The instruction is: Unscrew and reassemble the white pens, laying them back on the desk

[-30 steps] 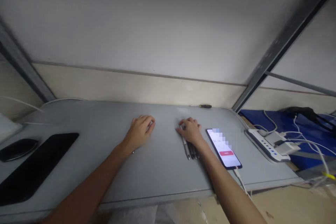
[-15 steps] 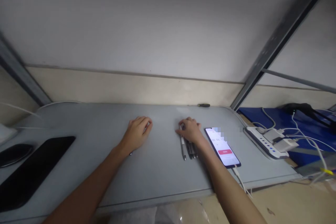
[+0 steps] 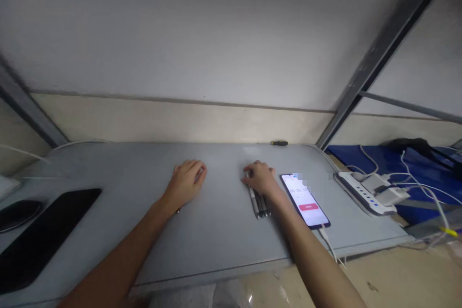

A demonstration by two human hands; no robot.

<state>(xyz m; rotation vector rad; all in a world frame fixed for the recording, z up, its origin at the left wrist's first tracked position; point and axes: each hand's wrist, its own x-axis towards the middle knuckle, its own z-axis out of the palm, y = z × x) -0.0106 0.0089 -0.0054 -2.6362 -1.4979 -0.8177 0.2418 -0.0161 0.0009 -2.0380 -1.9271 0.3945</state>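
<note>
Several pens (image 3: 257, 203) lie side by side on the grey table (image 3: 216, 245), their lower ends pointing toward the front edge. Over their upper ends is my right hand (image 3: 260, 177), its thumb and fingers closed round the top of the leftmost pen. My left hand (image 3: 186, 180) rests on the table to the left, fingers curled together. Beneath its wrist a small dark tip (image 3: 178, 211) sticks out; the rest of that object is hidden under the hand.
Right of my right arm lies a lit phone (image 3: 305, 201) on a cable, then a power strip (image 3: 364, 193) with white chargers. A screwdriver (image 3: 279, 143) lies by the wall. At the left are a black pad (image 3: 50, 238) and a dark oval object (image 3: 19, 214).
The leftmost pen has shifted right and now lies close against the others. Both hands keep nearly the same place; the view has moved slightly.
</note>
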